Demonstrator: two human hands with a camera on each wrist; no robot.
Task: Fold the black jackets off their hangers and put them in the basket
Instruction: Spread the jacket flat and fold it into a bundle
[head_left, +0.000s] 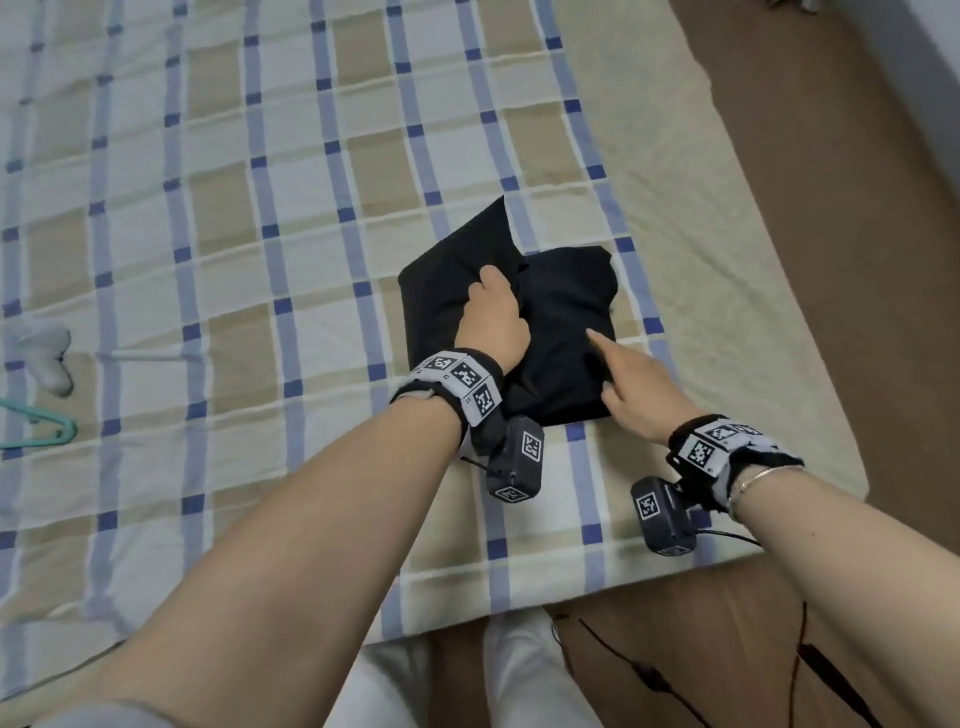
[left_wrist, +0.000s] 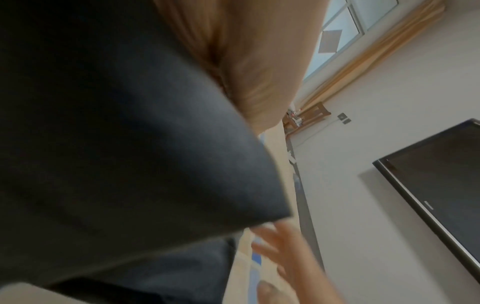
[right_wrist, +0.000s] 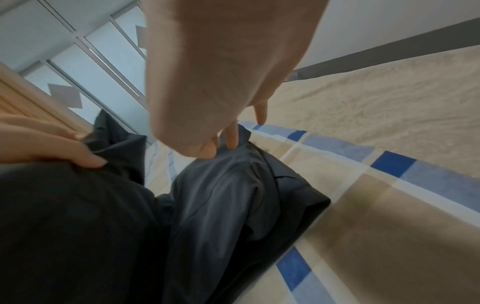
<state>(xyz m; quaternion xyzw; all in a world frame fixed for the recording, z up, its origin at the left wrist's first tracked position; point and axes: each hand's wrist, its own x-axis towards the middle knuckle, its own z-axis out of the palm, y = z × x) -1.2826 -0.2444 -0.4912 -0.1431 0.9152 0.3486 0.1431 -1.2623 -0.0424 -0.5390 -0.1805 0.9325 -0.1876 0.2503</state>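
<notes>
Black cloth fills the space under my hands: the black jacket (head_left: 561, 332) lies folded into a rough square on the checked bedspread (head_left: 260, 208), near the bed's right edge and close to the corner nearest me. My left hand (head_left: 493, 322) reaches forward from a bare forearm, palm down, fingers curled over and gripping a fold of the jacket along its middle; my thumb points away from me. In the right wrist view those fingertips (right_wrist: 88, 160) dig into the dark fabric. My right hand (head_left: 639, 395) comes in from the right, wrist low, fingers mostly straight; the index finger stretches toward the jacket's centre. From the right wrist view its fingers (right_wrist: 231, 139) touch a raised ridge of cloth, and one finger sticks out free above the bedspread. It grips nothing that I can see.

Both wrists carry black bands with square coded markers, and a small black camera (head_left: 514, 462) hangs below each. In the left wrist view the jacket's folded flap blocks most of the picture; beside it a dark wall screen (left_wrist: 441, 174) shows. At the far left of the bed lie a teal hanger (head_left: 47, 431) and a white hanger (head_left: 150, 356), well apart from the jacket, with a small white object (head_left: 47, 353), too blurred to name, near them. Brown floor (head_left: 857, 260) runs along the bed's right side.
</notes>
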